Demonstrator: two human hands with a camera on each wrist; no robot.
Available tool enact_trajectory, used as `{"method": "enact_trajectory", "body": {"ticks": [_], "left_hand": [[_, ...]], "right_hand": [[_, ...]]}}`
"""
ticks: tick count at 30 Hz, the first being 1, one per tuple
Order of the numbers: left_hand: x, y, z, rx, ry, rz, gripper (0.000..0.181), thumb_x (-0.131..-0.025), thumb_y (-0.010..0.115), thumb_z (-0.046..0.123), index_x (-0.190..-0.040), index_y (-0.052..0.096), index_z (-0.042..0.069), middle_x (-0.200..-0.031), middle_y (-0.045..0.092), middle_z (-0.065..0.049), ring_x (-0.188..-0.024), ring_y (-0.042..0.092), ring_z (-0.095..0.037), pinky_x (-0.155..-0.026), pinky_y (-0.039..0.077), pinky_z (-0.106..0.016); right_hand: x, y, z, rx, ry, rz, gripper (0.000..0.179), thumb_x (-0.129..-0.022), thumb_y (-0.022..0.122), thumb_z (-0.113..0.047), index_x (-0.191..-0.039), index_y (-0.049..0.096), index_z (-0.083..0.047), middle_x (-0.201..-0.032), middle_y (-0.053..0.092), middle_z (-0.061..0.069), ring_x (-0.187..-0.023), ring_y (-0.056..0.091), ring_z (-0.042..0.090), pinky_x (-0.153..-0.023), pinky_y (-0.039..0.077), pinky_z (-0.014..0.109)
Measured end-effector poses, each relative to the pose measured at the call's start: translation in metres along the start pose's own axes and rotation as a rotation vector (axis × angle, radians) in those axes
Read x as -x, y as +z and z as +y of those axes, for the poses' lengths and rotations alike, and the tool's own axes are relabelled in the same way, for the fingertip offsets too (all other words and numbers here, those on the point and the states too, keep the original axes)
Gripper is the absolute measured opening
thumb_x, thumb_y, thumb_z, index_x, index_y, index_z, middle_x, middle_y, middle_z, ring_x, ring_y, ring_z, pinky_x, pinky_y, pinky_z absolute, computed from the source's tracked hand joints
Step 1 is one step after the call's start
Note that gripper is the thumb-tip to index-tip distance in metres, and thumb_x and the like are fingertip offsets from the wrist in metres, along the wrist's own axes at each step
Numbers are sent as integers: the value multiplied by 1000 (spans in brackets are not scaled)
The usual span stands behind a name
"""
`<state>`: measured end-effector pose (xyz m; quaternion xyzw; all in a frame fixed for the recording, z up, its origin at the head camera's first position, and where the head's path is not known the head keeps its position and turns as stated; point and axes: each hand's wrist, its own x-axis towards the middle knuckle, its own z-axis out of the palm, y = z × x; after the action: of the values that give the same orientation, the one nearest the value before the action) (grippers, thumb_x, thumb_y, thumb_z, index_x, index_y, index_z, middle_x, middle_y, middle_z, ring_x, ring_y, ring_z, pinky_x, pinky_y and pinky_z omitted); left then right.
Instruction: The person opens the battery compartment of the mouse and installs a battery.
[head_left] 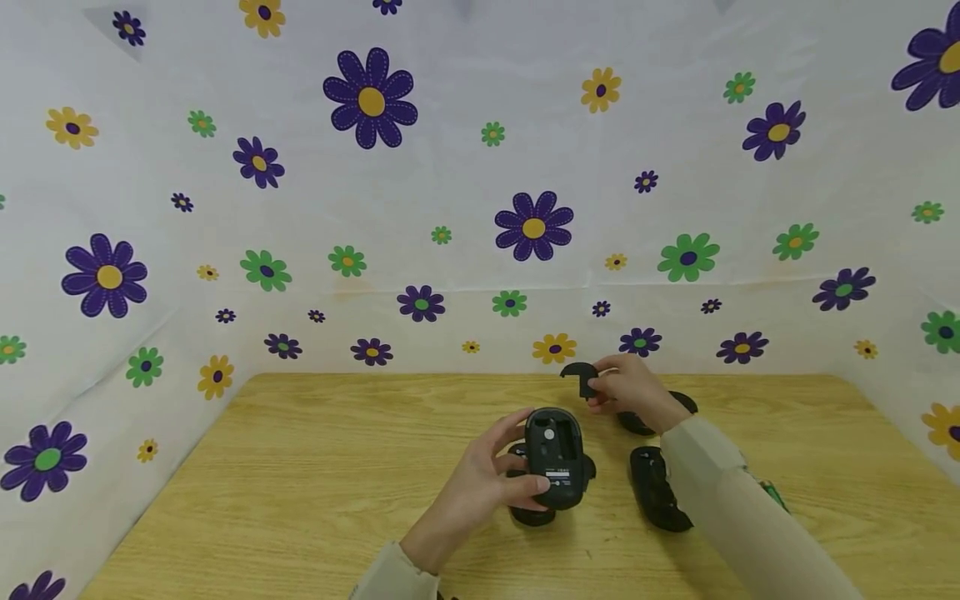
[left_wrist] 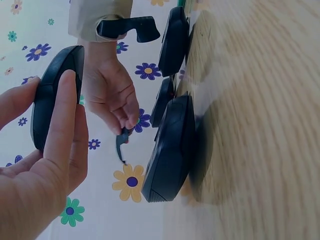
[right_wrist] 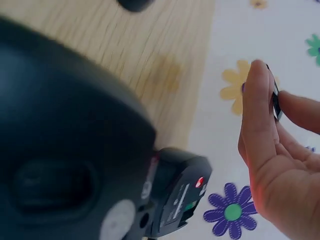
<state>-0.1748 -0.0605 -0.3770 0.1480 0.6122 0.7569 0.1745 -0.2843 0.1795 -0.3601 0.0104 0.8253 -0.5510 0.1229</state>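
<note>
My left hand [head_left: 480, 479] grips a black computer mouse [head_left: 553, 467] by its sides, raised above the table. Its underside faces the head camera, showing a label and an uncovered battery bay. Farther back, my right hand [head_left: 628, 390] pinches a black battery cover [head_left: 579, 371] between thumb and fingers, apart from the mouse. In the right wrist view the cover [right_wrist: 276, 102] appears edge-on as a thin strip. Behind the left hand's mouse lies another black mouse [head_left: 534, 517], partly hidden.
More black mice lie on the wooden table [head_left: 337, 467]: one mouse [head_left: 656, 496] by the right forearm, another mouse [head_left: 636, 423] behind the right wrist. A green object [head_left: 774, 495] is partly hidden by the right sleeve. A flowered cloth [head_left: 450, 183] hangs behind the table.
</note>
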Motion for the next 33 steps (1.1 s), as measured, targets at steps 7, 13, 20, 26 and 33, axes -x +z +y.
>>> {"method": "enact_trajectory", "body": {"ticks": [7,13,20,26,33], "left_hand": [[-1,-5,-1,-9,5,-1,84,-83,70,-14,-157,35,6,-147,46,-19,-102,67,-27,-73,64,-44],[-2,-7,1,-13,11,2,82,-83,70,-13,-156,36,6,-147,46,-20,-100,67,-26,-72,64,-43],[-1,-7,1,-14,10,-8,82,-84,69,-14,-156,36,5,-144,47,-19,-102,67,-26,-72,64,-41],[-1,-5,4,-12,2,-5,83,-83,70,-14,-156,36,6,-144,47,-19,-102,67,-27,-72,64,-43],[-1,-4,3,-6,-1,0,84,-82,70,-15,-156,36,6,-144,48,-18,-102,67,-27,-72,64,-43]], "right_hand": [[-14,4,1,37,51,-92,46,-99,52,7,-140,38,23,-104,62,29,-66,66,18,-72,64,35],[-20,13,5,112,58,-111,47,-96,52,12,-138,37,26,-111,60,35,-63,66,19,-68,64,36],[-18,14,3,141,80,-121,44,-97,53,11,-137,40,25,-106,63,32,-69,69,23,-71,64,37],[-15,6,-1,157,84,-115,42,-97,54,9,-134,43,25,-104,67,31,-82,71,30,-77,63,40],[-8,-10,-7,167,43,-95,42,-95,58,6,-133,47,22,-106,65,30,-83,68,29,-80,63,41]]}}
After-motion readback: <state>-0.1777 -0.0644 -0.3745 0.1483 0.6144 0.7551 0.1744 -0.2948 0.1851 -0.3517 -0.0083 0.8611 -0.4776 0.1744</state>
